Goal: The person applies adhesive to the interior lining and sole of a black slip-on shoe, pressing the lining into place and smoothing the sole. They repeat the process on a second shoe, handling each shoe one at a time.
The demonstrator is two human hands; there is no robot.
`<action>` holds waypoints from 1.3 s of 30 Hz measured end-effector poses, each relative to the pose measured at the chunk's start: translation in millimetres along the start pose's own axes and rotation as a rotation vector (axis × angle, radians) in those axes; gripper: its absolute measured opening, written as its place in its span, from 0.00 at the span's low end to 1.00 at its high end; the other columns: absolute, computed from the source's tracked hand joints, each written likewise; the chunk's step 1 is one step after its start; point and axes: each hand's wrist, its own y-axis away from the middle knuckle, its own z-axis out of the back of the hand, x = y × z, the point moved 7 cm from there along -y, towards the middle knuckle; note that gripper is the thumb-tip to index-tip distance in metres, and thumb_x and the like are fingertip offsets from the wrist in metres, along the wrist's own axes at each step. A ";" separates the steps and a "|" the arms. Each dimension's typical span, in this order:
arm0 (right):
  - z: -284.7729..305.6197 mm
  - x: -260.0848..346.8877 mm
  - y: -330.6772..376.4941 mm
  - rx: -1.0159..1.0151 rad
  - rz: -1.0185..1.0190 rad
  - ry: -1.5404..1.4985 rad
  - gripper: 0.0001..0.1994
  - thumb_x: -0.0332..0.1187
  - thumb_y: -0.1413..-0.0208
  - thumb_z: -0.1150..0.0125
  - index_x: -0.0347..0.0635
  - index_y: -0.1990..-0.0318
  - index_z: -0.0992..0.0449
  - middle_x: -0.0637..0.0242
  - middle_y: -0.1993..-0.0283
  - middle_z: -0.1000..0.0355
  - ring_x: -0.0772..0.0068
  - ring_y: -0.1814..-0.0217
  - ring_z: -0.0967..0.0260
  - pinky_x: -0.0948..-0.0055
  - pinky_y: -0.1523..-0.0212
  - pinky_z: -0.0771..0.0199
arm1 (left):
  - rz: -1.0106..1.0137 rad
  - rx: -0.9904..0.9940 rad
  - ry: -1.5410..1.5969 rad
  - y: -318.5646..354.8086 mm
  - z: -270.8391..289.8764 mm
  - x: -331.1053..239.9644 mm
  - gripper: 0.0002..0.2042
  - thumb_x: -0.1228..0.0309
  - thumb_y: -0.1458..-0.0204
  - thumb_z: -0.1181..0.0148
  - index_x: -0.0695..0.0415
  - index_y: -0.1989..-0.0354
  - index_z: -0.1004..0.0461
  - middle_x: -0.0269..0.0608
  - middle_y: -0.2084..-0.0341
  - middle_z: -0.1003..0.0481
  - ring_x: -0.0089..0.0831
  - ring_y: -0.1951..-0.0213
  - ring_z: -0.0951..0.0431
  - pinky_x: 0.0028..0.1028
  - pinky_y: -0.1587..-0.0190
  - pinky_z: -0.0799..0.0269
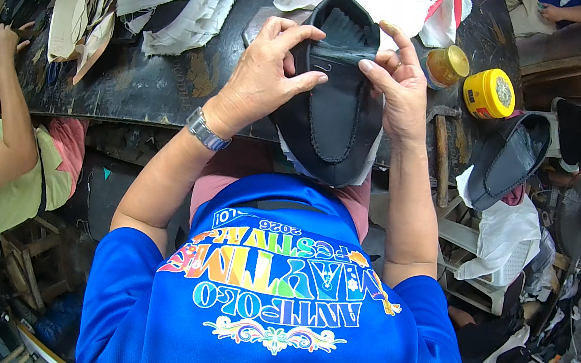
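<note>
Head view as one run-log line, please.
left hand: left side of black shoe upper | right hand: right side | hammer: right of upper | yellow tub: beyond hammer

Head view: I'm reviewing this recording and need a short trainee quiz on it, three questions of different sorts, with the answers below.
1. True or false: the hammer is to the right of the black shoe upper that is between the left hand and the right hand.
2. On which of the person's wrists is the watch?
3. What colour is the tub just to the right of the amber jar?
A) red
B) yellow
C) green

Key:
1. True
2. The left wrist
3. B
</note>
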 end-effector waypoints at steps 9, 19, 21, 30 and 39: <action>-1.1 6.0 3.4 -0.057 0.207 0.027 0.29 0.21 0.45 0.33 0.42 0.33 0.29 0.73 0.62 0.26 0.85 0.59 0.30 0.84 0.53 0.31 | -0.050 -0.103 -0.124 4.0 -3.9 -1.9 0.19 0.68 0.50 0.26 0.53 0.49 0.20 0.38 0.56 0.29 0.21 0.74 0.27 0.22 0.68 0.26; 4.6 -5.5 8.3 -0.031 0.301 -0.176 0.25 0.14 0.44 0.38 0.40 0.38 0.23 0.74 0.56 0.25 0.84 0.54 0.32 0.81 0.47 0.31 | -0.009 -0.004 -0.159 -3.7 10.3 -2.7 0.24 0.68 0.49 0.27 0.54 0.42 0.23 0.34 0.62 0.29 0.16 0.75 0.31 0.20 0.70 0.30; 1.7 -2.6 10.3 0.020 0.315 -0.185 0.26 0.16 0.45 0.35 0.41 0.37 0.24 0.75 0.57 0.25 0.84 0.56 0.33 0.82 0.49 0.31 | 0.017 0.034 -0.148 -6.9 10.9 -1.3 0.26 0.67 0.50 0.26 0.54 0.41 0.23 0.32 0.66 0.30 0.15 0.75 0.33 0.19 0.70 0.31; -4.4 -0.7 11.1 0.038 0.229 -0.184 0.33 0.17 0.46 0.36 0.44 0.30 0.32 0.73 0.58 0.25 0.85 0.55 0.29 0.82 0.48 0.28 | 0.129 0.020 0.063 -11.8 0.0 7.5 0.42 0.67 0.58 0.20 0.52 0.31 0.33 0.28 0.71 0.35 0.19 0.72 0.34 0.21 0.69 0.34; 0.5 6.9 10.7 0.137 0.222 -0.039 0.44 0.19 0.47 0.36 0.44 0.22 0.50 0.66 0.32 0.35 0.82 0.54 0.29 0.76 0.43 0.29 | -0.189 0.042 -0.072 -20.8 -6.1 2.9 0.17 0.67 0.63 0.20 0.54 0.62 0.16 0.44 0.38 0.32 0.45 0.36 0.34 0.40 0.35 0.36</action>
